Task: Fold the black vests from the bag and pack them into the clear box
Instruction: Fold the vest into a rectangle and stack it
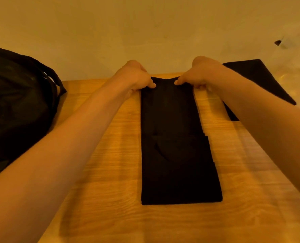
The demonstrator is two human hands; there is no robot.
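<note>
Black fabric vest [175, 155], folded into a long narrow strip, lay flat on the light wooden table [110, 155] with its long axis running straight away from the person. Its near short end lay square-cut well back from the hands, towards the person, and its far short end sat under both hands at the table's far edge. The bare left hand [133, 76] pinched the far left corner of the strip, fingers curled and thumb tip pressed onto the cloth; the bare right hand [200, 72] pinched the far right corner the same way. The two thumbs pointed at each other with a short stretch of cloth between them. A curved seam showed about midway down the strip, nearer the person than either hand. Well out beyond the left hand sat a bulky black soft bag with straps [17, 95]. Just outside the right hand lay a flat folded piece of black cloth [261, 79], partly hidden behind the right forearm.
</note>
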